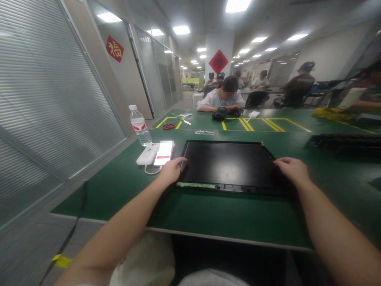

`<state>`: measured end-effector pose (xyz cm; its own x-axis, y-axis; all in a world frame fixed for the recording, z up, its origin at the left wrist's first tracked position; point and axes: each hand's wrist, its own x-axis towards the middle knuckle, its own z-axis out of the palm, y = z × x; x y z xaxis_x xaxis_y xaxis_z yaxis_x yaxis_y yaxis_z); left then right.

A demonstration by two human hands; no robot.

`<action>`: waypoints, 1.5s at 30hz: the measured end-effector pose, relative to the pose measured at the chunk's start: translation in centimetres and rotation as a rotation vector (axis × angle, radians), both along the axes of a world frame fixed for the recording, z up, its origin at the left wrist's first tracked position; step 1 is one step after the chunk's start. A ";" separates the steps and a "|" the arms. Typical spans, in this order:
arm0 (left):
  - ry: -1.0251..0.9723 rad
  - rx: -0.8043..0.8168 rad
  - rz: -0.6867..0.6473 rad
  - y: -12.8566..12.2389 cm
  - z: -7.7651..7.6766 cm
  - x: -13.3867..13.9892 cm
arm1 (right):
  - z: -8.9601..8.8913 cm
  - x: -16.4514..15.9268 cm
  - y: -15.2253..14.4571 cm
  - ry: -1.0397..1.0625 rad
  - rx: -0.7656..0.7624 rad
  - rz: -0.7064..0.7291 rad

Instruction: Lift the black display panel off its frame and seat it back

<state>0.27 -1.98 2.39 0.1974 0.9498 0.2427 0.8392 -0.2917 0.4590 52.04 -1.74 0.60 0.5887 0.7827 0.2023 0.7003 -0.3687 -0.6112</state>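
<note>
A flat black display panel [228, 163] lies in front of me with its dark screen facing up. A green circuit strip [195, 185] runs along the left part of its near edge. My left hand [172, 169] grips the panel's left edge, thumb on top and the other fingers hidden below the rim. On the opposite side, my right hand [293, 170] pinches the right edge in the same way. Just beyond my left hand are a lit phone [163, 154] and a white power bank [146, 155] with a white cable.
A water bottle [139, 126] stands at the green table's [119, 198] left edge. Red-handled scissors [169, 126] lie farther back. A long black part [345, 145] rests at the right. Across the table a person [220, 97] sits bent over dark gear [223, 113].
</note>
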 end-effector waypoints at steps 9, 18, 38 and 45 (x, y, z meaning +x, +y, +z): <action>-0.555 -0.131 0.079 0.1 0.1 1.2 | 0.9 0.0 -0.4 0.019 -0.071 -0.041; -0.976 -0.291 0.220 0.2 0.3 2.0 | 0.8 0.2 -0.4 0.026 -0.043 -0.058; -1.495 -0.387 0.314 -0.4 1.8 3.7 | 0.8 0.4 -0.5 0.017 -0.092 -0.043; -1.470 -0.414 0.281 -0.2 1.3 3.1 | 1.0 0.0 -0.7 0.029 -0.088 -0.048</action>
<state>3.40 -2.20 3.65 -0.1602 0.9615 -0.2231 -0.4023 0.1428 0.9043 52.04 -2.44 1.65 0.6308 0.7672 0.1164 0.6629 -0.4548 -0.5948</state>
